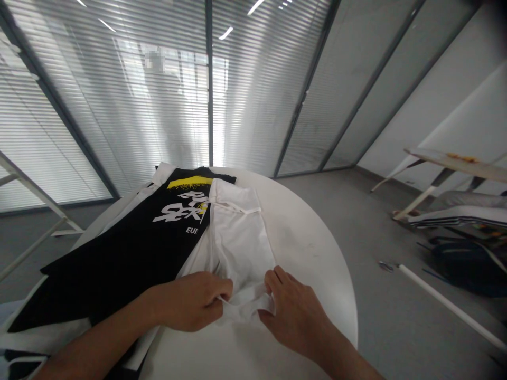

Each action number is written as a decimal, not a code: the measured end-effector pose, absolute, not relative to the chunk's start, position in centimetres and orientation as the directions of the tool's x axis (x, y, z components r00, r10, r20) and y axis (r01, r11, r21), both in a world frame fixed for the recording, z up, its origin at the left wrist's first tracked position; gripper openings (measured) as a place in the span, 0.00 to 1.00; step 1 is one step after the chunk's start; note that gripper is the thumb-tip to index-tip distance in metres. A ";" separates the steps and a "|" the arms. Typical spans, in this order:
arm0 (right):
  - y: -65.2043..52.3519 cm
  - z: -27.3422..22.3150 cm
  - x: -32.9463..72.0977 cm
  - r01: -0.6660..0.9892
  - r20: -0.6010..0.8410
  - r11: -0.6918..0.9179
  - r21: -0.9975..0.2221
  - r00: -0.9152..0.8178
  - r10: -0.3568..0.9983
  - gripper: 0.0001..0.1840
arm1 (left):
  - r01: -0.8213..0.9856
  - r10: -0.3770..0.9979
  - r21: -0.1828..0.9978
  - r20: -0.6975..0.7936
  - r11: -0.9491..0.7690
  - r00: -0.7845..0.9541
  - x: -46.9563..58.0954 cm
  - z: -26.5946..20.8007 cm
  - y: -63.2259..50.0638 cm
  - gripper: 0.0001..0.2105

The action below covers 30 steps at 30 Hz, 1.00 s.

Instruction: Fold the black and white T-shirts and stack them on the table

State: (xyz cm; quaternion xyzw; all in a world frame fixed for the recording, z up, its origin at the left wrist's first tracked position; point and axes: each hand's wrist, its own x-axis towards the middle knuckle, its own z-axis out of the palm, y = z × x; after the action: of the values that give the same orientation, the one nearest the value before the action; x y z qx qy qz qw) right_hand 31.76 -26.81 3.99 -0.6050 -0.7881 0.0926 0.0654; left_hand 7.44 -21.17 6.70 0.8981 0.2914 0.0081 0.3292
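Observation:
A white garment (pixel 242 237), partly folded, lies on the round white table (pixel 312 248). Its near edge is bunched between my hands. My left hand (pixel 198 300) pinches that edge on the left, thumb and fingers closed on the cloth. On the right, my right hand (pixel 291 306) grips the same edge, with the fingers on top and the thumb below. Left of the white garment, a black shirt (pixel 130 253) with white lettering and a yellow print is spread out, and the white cloth overlaps its right side. My left forearm crosses above the black fabric.
Glass partitions with blinds (pixel 166 95) stand behind the table. At the right are a wooden-topped table (pixel 459 161), a dark bag (pixel 463 261) and a white pole (pixel 447 303) on the grey floor. A white metal frame (pixel 39 198) stands at the left.

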 end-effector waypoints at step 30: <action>-11.8 2.3 32.4 0.917 0.236 0.293 -0.271 -0.232 0.944 0.24 | 0.740 0.755 0.429 -0.177 -0.518 0.632 6.6 3.2 -18.3 0.18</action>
State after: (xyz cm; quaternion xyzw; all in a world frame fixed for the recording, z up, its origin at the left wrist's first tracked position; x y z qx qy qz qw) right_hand 32.45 -11.77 2.28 -0.5934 -0.7839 0.0376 0.1789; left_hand 6.63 -18.29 3.20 0.8712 0.4288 0.0158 0.2387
